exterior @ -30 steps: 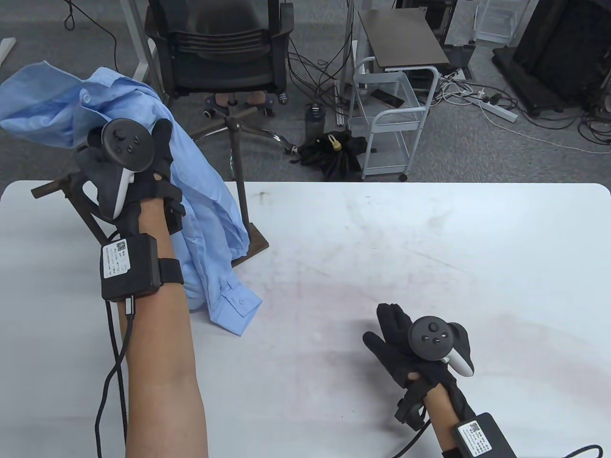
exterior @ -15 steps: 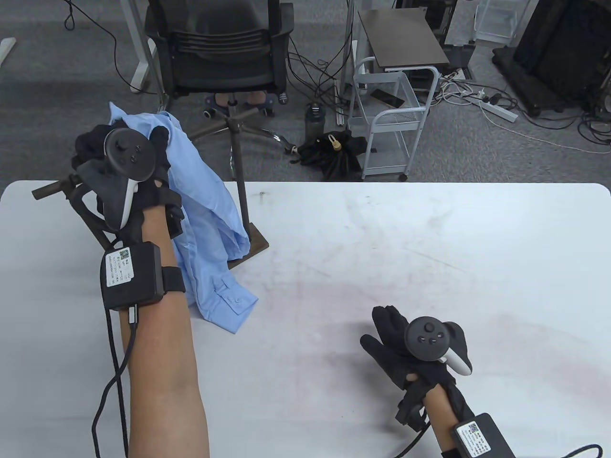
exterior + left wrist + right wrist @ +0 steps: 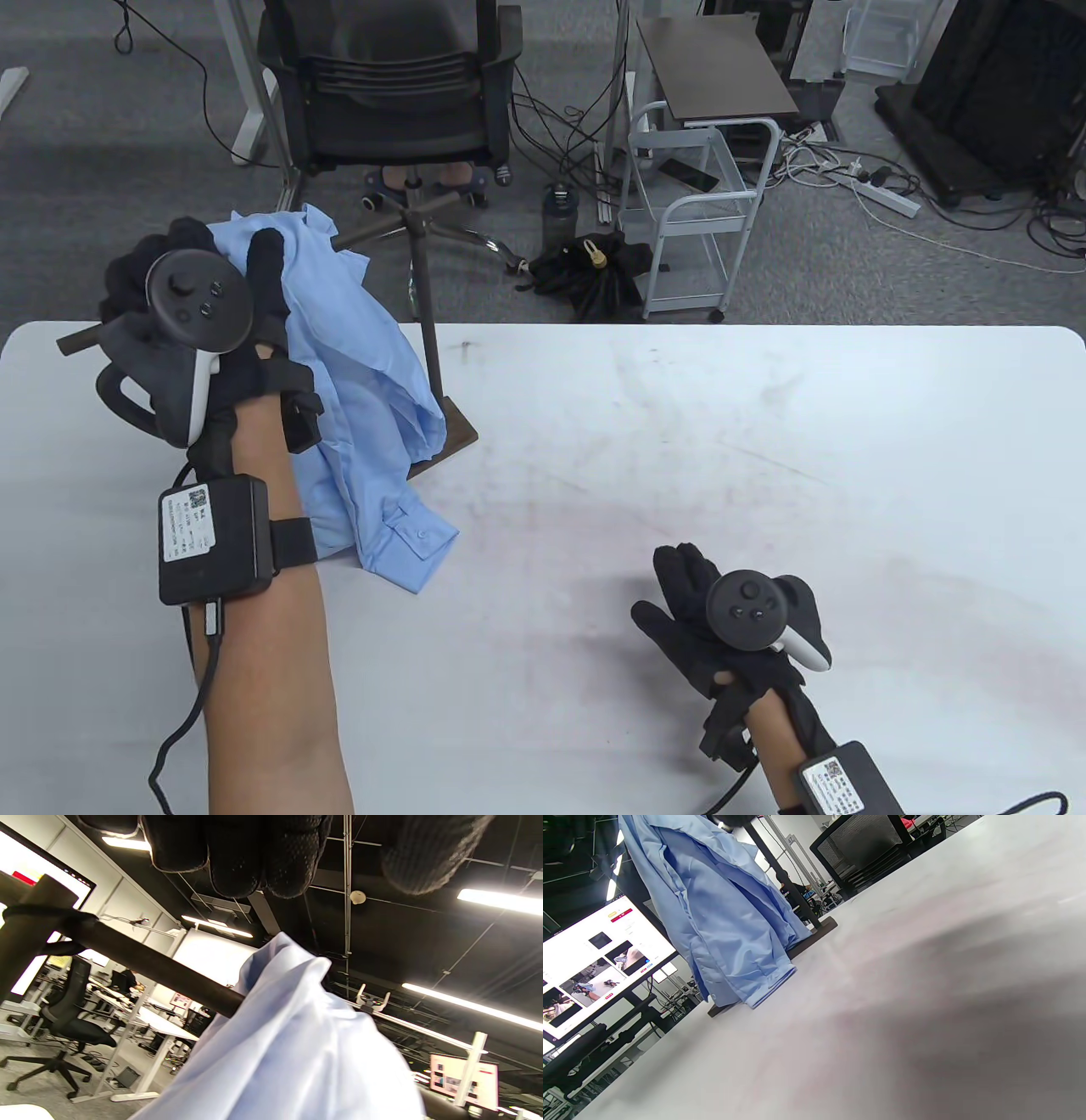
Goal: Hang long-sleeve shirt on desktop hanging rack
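Note:
A light-blue long-sleeve shirt hangs over the top bar of a dark metal desktop rack. Its cuff lies on the white table. My left hand is up at the bar by the top of the shirt, thumb against the cloth. In the left wrist view the fingers and thumb are spread above the bar and the draped shirt, with a gap between. My right hand rests flat and empty on the table. The right wrist view shows the hanging shirt and the rack base.
The rack's bar end sticks out at the table's left edge, and its base plate sits beside the shirt. Behind the table stand an office chair and a small white cart on the floor.
The shirt's loose part, spread out at far left, has dropped and gathered over the bar. My left hand moved left and back a little. My right hand drifted slightly left.

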A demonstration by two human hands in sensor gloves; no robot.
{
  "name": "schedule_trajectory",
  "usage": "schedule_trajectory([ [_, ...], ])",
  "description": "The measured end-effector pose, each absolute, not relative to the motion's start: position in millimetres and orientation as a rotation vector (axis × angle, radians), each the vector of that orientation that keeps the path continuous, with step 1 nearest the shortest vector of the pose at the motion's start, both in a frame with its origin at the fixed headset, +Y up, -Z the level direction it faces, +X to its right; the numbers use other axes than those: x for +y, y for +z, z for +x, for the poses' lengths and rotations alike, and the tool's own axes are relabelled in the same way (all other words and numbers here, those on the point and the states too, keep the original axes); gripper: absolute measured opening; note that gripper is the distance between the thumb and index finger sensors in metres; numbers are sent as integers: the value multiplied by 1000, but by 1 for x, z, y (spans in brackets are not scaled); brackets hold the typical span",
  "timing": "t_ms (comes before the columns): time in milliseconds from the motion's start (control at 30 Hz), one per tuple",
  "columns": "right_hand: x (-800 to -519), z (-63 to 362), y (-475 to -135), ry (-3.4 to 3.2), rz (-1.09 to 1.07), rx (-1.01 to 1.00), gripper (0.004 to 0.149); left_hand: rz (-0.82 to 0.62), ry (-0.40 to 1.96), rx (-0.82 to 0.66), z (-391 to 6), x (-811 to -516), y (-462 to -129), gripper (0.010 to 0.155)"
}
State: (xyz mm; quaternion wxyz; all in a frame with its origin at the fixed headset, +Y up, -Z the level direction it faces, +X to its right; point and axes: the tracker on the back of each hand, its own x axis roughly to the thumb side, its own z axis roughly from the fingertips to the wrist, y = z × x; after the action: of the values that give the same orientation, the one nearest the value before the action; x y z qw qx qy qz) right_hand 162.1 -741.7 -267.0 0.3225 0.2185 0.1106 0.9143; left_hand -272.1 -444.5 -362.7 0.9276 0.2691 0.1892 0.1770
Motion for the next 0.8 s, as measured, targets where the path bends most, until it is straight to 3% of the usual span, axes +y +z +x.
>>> schedule_trajectory([
  [433,-740,168,-262,2488,541,226,81,486,339,81,-205,-474,-322,79],
  [800,-739,174,-256,2543,521,125,82,327,450,-83,-159,-565,-305,81],
])
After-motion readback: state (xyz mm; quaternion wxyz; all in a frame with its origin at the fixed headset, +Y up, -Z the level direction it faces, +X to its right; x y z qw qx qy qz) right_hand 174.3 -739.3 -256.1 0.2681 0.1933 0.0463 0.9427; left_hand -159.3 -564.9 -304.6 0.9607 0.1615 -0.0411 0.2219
